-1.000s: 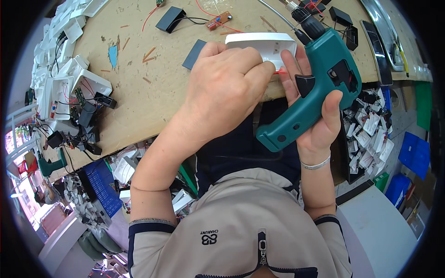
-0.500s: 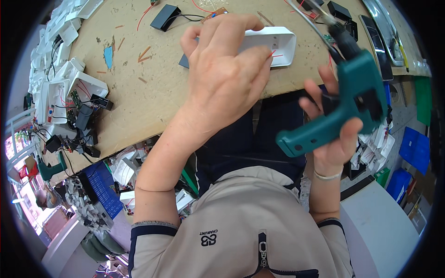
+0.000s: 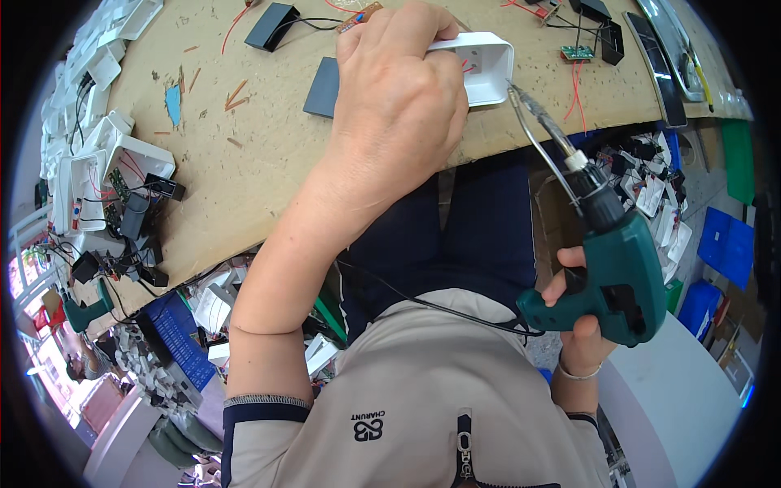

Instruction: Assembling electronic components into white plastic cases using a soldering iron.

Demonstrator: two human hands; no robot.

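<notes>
Over the near edge of the workbench, my left hand [image 3: 399, 102] is closed on a white plastic housing [image 3: 495, 81]. Its fingers reach over the housing's left part and hide much of it. Short red wires [image 3: 466, 65] show inside, beside my fingers. My right hand [image 3: 584, 346] grips a green soldering gun [image 3: 625, 268] at its handle. The gun's metal tip and thin feed tube point up and left, ending close to the housing's right corner. Just left of my left hand lies a dark grey rectangular piece [image 3: 322, 88], partly covered.
Small black boxes [image 3: 272, 28] with cables lie at the back. A green circuit board [image 3: 576, 54] with red wires sits at the back right, near a dark phone-like slab [image 3: 656, 73]. White housings and wired parts [image 3: 122, 183] are heaped at the left.
My right hand has lowered the soldering gun toward me, and its tip now sits beside the housing. My left hand has shifted slightly, its fingers covering more of the wires.
</notes>
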